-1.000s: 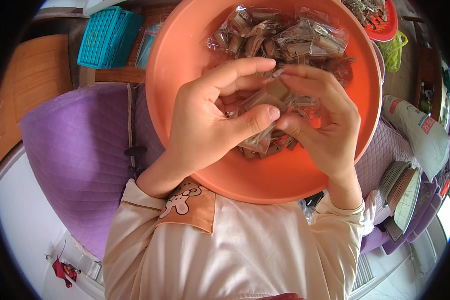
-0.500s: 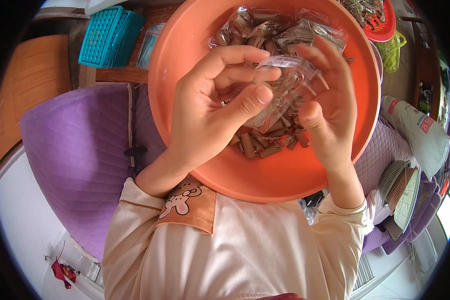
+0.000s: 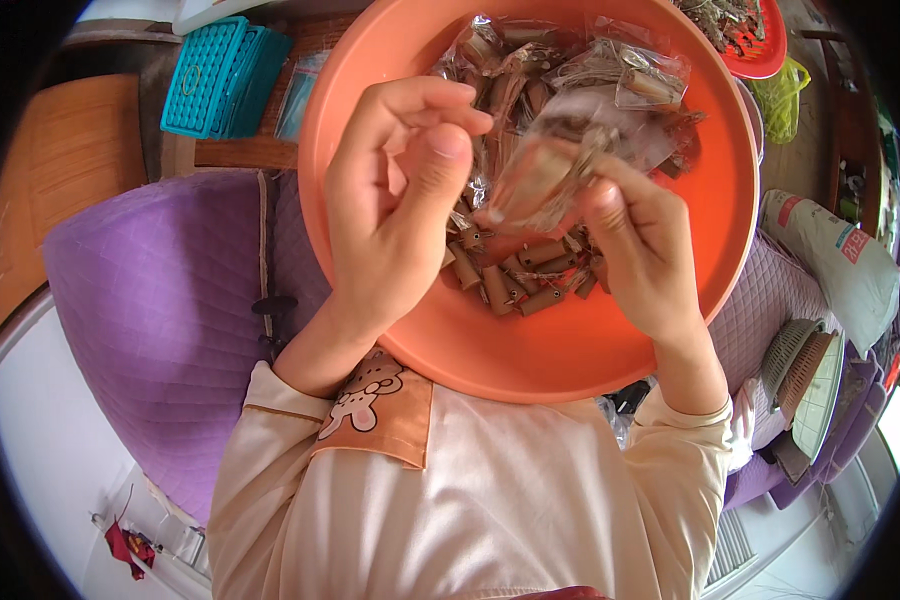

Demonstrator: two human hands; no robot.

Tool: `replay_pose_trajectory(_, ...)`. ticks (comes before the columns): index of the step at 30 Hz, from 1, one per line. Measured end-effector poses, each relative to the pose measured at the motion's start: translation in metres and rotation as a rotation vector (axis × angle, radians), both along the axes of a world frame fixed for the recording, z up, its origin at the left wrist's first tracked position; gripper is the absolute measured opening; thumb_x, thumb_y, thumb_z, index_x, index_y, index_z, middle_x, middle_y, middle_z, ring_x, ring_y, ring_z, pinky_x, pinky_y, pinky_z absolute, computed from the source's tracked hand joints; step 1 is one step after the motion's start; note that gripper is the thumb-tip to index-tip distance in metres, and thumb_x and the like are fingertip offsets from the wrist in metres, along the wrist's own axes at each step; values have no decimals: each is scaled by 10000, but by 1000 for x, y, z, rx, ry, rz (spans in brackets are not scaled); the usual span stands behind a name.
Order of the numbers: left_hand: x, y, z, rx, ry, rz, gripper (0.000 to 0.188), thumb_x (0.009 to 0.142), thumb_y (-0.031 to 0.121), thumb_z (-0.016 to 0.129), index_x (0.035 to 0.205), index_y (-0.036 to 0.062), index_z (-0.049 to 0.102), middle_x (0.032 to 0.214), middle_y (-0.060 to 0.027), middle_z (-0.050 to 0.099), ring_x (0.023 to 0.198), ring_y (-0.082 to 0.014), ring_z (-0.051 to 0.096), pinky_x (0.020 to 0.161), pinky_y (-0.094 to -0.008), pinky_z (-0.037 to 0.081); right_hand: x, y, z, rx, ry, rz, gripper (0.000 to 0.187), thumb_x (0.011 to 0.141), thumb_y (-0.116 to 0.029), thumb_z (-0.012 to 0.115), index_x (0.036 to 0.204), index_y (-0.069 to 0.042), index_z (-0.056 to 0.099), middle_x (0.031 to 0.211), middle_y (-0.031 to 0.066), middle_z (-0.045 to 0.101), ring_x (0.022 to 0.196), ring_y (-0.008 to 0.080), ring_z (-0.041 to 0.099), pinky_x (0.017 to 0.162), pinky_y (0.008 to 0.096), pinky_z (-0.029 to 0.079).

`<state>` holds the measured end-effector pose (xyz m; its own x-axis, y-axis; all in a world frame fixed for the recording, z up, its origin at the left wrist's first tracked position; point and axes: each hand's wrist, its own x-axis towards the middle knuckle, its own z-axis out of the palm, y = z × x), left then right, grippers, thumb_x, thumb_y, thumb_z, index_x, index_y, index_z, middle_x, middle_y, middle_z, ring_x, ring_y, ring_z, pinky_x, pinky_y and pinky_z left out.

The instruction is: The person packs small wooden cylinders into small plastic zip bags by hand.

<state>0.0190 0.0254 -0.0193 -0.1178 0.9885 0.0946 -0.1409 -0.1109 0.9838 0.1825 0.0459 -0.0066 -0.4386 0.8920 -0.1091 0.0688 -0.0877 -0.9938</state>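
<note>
Between thumb and fingers my right hand (image 3: 642, 245) pinches a small clear plastic bag (image 3: 545, 180), blurred by motion, with a brown piece and pale strands inside. My left hand (image 3: 390, 190) is beside it, open, fingers loosely bent and holding nothing. Both hands are over a large orange basin (image 3: 610, 350) in front of me. At its far side lie several filled clear bags (image 3: 655, 80). Nearer to me are loose brown tubes (image 3: 540, 300) with thin strings, partly hidden behind the held bag.
Teal perforated trays (image 3: 205, 80) are stacked at the far left, beside clear packets (image 3: 295, 100). A red basket (image 3: 755, 55) of dry strands and a green plastic bag (image 3: 785, 100) are at the far right. Purple quilted seating (image 3: 160, 300) flanks me; a white sack (image 3: 835, 265) lies right.
My left hand has come off the bag and moved left. The bag now hangs tilted from my right hand, whose fingers have closed on it.
</note>
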Motion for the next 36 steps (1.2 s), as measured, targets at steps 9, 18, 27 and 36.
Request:
replay_pose_trajectory(9,2,-12,3,812,886,116,191,696,80,651,877,44,600,888,-94,539,667,-151,552,543,-232,485,3,-6,0,162,-80,103,294,820,24,442,1109,10,494,763,138,602,658,223,607,555,293,469)
replay_pose_trajectory(18,11,-5,-3,563,960,75,221,626,-26,617,831,46,656,854,-73,621,663,-163,602,550,-221,504,3,-6,-9,566,-383,140,268,661,13,555,929,14,534,676,103,554,584,269,538,502,333,451)
replay_pose_trajectory(27,6,-5,-3,299,715,11,105,645,-17,602,725,40,568,753,-27,594,558,-119,564,457,-221,438,6,-5,-3,622,-452,265,184,622,-3,568,803,4,538,652,91,539,614,248,526,523,348,453)
replay_pose_trajectory(36,-7,-4,-3,94,-111,125,104,813,-15,365,841,40,448,734,-54,544,475,-13,318,425,-164,279,20,5,0,288,-59,14,259,799,-1,417,995,8,587,734,57,505,671,127,475,628,228,371)
